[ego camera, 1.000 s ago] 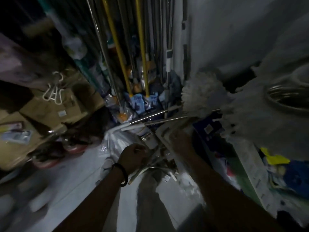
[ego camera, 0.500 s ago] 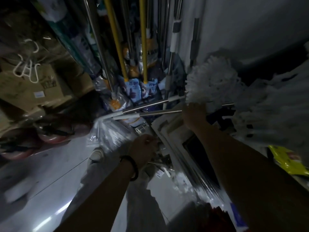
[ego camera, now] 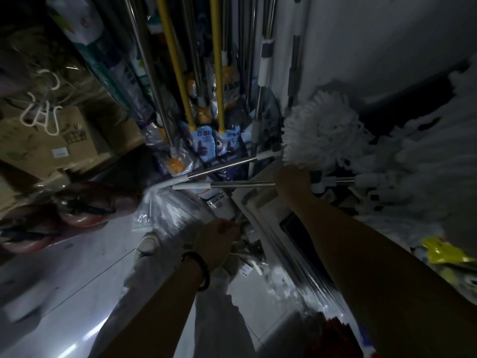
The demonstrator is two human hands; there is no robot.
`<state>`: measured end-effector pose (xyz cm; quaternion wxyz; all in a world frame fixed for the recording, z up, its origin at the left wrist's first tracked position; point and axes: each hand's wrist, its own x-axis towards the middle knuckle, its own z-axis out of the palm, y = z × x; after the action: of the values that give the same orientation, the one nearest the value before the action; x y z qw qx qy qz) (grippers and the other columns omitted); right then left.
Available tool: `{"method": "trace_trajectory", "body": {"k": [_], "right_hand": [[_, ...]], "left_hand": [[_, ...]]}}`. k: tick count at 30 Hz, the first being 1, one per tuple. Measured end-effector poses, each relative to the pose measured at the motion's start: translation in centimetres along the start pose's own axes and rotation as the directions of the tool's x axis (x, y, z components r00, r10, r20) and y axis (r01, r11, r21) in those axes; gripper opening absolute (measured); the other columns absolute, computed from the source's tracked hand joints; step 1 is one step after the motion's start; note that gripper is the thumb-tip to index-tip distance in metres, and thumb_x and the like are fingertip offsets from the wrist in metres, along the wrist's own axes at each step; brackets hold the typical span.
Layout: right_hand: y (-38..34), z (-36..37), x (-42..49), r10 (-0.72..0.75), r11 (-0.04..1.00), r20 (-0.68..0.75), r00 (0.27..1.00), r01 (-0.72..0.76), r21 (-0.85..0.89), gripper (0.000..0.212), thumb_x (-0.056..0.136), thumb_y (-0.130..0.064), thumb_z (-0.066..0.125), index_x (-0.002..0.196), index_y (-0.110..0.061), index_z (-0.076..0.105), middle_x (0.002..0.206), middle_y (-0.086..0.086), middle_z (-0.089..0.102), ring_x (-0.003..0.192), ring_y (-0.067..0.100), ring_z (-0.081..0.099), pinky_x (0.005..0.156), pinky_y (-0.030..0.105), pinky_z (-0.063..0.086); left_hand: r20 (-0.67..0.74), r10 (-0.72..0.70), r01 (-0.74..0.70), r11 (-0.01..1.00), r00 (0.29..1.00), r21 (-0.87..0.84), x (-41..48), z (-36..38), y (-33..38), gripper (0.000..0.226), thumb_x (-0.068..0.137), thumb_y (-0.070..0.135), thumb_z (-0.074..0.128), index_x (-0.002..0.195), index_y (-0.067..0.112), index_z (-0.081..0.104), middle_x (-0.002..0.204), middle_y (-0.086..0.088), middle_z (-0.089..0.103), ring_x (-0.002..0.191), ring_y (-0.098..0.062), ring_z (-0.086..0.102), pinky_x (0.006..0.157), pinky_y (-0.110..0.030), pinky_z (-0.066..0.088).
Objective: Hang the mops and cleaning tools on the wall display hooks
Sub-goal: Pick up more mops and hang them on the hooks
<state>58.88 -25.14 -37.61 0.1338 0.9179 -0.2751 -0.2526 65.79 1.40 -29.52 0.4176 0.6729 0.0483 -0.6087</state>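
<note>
Mop handle [ego camera: 242, 184] lies level on the heap below the hanging yellow poles [ego camera: 216, 68], its long axis running left from the right hand [ego camera: 293, 180] closed on it; left hand's [ego camera: 219, 244] grip unclear.

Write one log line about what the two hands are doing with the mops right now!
right hand: on metal mop pole beside white mop head | left hand: low in wrapped clutter, grip unclear | hanging: not yet

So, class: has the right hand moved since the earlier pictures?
Yes. The right hand has gone forward from beside the left hand to the white mop head, reaching the lower metal handle.
</note>
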Motion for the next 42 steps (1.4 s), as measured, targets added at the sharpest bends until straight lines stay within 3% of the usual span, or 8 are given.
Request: {"method": "trace_trajectory", "body": {"k": [7, 14, 19, 24, 26, 29, 39, 42], "right_hand": [[-3.9, -2.9, -4.2, 0.030, 0.987, 0.229, 0.973, 0.008, -0.163, 0.022, 0.083, -0.026, 0.082, 0.102, -0.017, 0.077, 0.111, 0.013, 0.076, 0.107, 0.036, 0.070, 0.105, 0.061, 0.046], [-6.1, -2.1, -6.5, 0.050, 0.995, 0.279, 0.959, -0.072, 0.067, 0.016, 0.073, -0.023, 0.081, 0.063, -0.025, 0.069, 0.069, -0.002, 0.067, 0.069, 0.021, 0.067, 0.080, 0.042, 0.057], [-7.8, -4.7, -8.8, 0.151, 0.981, 0.262, 0.953, -0.178, 0.082, 0.016, 0.077, -0.024, 0.085, 0.070, -0.022, 0.071, 0.068, 0.002, 0.067, 0.065, 0.024, 0.065, 0.080, 0.045, 0.051], [-9.4, -4.8, -11.5, 0.148, 0.972, 0.222, 0.964, -0.184, 0.147, 0.027, 0.099, -0.021, 0.061, 0.120, -0.009, 0.071, 0.114, 0.015, 0.070, 0.105, 0.033, 0.066, 0.106, 0.055, 0.045], [-9.9, -5.2, -12.2, 0.167, 0.965, 0.256, 0.952, -0.211, 0.153, 0.017, 0.078, -0.028, 0.082, 0.090, -0.016, 0.079, 0.088, 0.009, 0.074, 0.081, 0.027, 0.071, 0.086, 0.044, 0.056], [-9.7, -2.9, -12.6, 0.137, 0.916, 0.211, 0.968, -0.205, 0.346, 0.026, 0.046, -0.033, 0.085, 0.041, -0.025, 0.061, 0.043, -0.006, 0.052, 0.038, 0.013, 0.054, 0.043, 0.015, 0.025], [-13.3, -1.9, -19.9, 0.266, 0.878, 0.418, 0.869, -0.397, 0.267, 0.018, 0.084, -0.016, 0.057, 0.081, -0.017, 0.076, 0.070, 0.008, 0.066, 0.062, 0.030, 0.067, 0.073, 0.051, 0.059], [-12.9, -3.9, -22.2, 0.295, 0.893, 0.379, 0.877, -0.394, 0.216, 0.017, 0.076, -0.017, 0.081, 0.090, -0.012, 0.073, 0.076, 0.015, 0.066, 0.067, 0.034, 0.068, 0.076, 0.057, 0.060]], "left_hand": [[0.018, -0.024, 0.024, 1.000, 1.000, 0.005, -1.9, -0.6, -0.5, 0.015, 0.103, 0.023, 0.063, 0.104, 0.010, 0.069, 0.087, -0.008, 0.071, 0.074, -0.017, 0.065, 0.056, -0.024, 0.050], [0.068, -0.024, 0.018, 0.995, 0.997, 0.096, -4.4, -1.5, -0.5, 0.015, 0.105, 0.020, 0.057, 0.093, 0.018, 0.066, 0.092, -0.010, 0.070, 0.077, -0.018, 0.065, 0.062, -0.026, 0.050], [0.094, -0.070, 0.059, 0.991, 0.993, 0.120, -5.6, -2.2, -0.8, 0.015, 0.105, 0.024, 0.059, 0.093, 0.019, 0.068, 0.100, -0.013, 0.070, 0.085, -0.025, 0.064, 0.065, -0.031, 0.049], [0.104, -0.106, 0.092, 0.987, 0.989, 0.128, -6.4, -3.0, -1.2, 0.016, 0.104, 0.026, 0.060, 0.104, 0.011, 0.067, 0.104, -0.017, 0.071, 0.084, -0.026, 0.064, 0.065, -0.030, 0.049], [0.118, -0.121, 0.104, 0.984, 0.986, 0.146, -6.7, -3.1, -1.5, 0.018, 0.104, 0.026, 0.060, 0.104, 0.010, 0.067, 0.102, -0.017, 0.069, 0.080, -0.026, 0.062, 0.062, -0.029, 0.047], [0.126, -0.138, 0.117, 0.980, 0.982, 0.162, -6.6, -3.6, -2.4, 0.015, 0.103, 0.027, 0.062, 0.108, 0.015, 0.069, 0.111, -0.018, 0.073, 0.077, -0.023, 0.064, 0.062, -0.029, 0.050], [0.143, -0.204, 0.165, 0.954, 0.968, 0.249, -6.4, -5.9, -4.9, 0.015, 0.104, 0.024, 0.060, 0.109, 0.014, 0.069, 0.098, -0.009, 0.071, 0.076, -0.025, 0.063, 0.066, -0.030, 0.046], [0.137, -0.220, 0.180, 0.949, 0.966, 0.258, -6.7, -5.8, -6.0, 0.019, 0.103, 0.024, 0.062, 0.116, 0.011, 0.067, 0.098, -0.009, 0.071, 0.071, -0.023, 0.061, 0.063, -0.029, 0.044]]}}
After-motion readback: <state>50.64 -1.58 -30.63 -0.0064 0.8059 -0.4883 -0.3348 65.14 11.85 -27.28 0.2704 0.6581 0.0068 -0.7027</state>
